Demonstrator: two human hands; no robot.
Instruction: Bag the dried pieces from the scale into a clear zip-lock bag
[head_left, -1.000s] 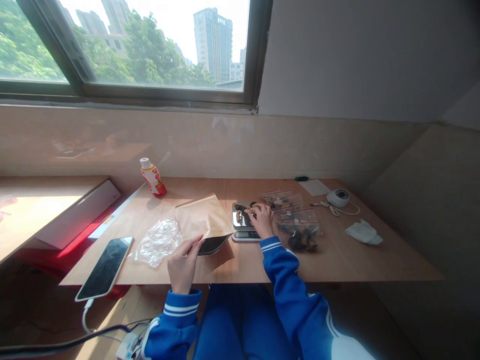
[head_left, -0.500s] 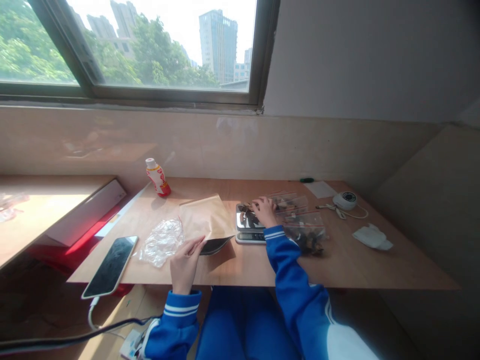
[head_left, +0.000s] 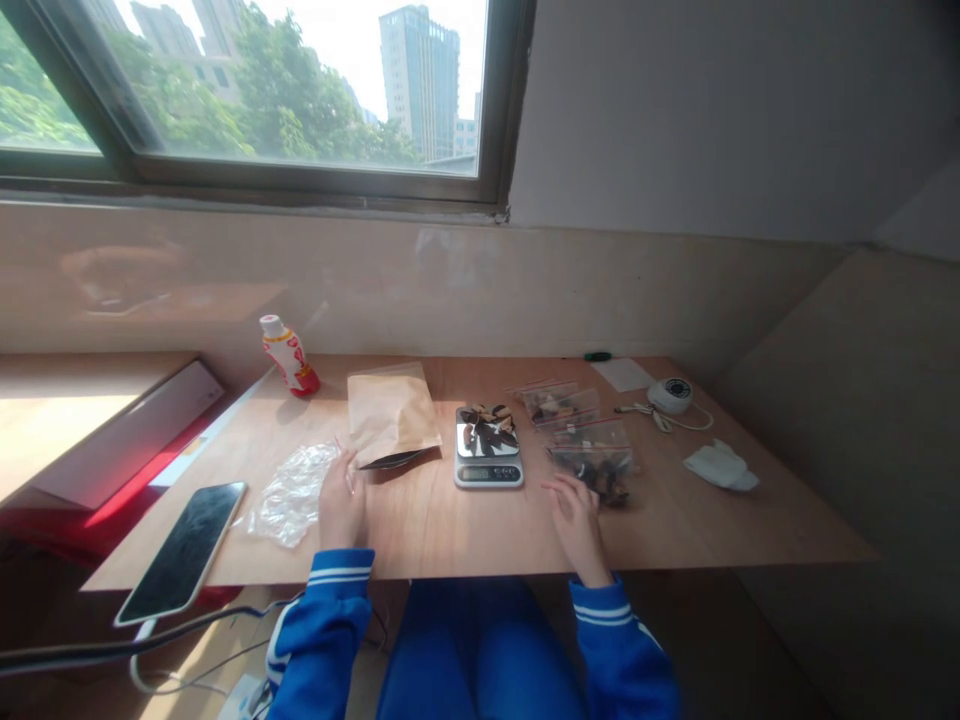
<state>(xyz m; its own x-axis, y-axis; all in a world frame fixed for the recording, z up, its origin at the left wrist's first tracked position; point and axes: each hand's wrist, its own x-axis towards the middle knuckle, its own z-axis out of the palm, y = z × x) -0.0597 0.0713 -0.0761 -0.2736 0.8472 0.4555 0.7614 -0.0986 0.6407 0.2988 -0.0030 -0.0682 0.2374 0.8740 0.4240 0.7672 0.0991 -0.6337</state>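
Observation:
My left hand (head_left: pixel 343 508) is at the right edge of a crumpled clear plastic bag (head_left: pixel 289 495), its fingers closed on what looks like the reddish zip edge. Just beyond it a kraft paper pouch (head_left: pixel 394 410) lies with its dark mouth toward me. Dark, curled dried pieces (head_left: pixel 491 427), perhaps mushroom or fungus, rest in a heap on a small digital scale (head_left: pixel 489 475). To the right of the scale, my right hand (head_left: pixel 576 520) hovers low over the table, fingers loosely apart and holding nothing. Beside it are several zip bags (head_left: pixel 592 445) of similar dark pieces.
A red and white bottle (head_left: pixel 289 358) stands at the back left. The phone (head_left: pixel 184 550) overlaps the table's left front edge, with a cable attached. At right are a white round device (head_left: pixel 670 395) with a cord, a crumpled tissue (head_left: pixel 720 467), paper (head_left: pixel 622 375) and a green object (head_left: pixel 598 357).
My left hand has let go of the kraft pouch and moved left to the clear bag. My right hand has left the pieces on the scale and drawn back to the right; the pouch lies flatter.

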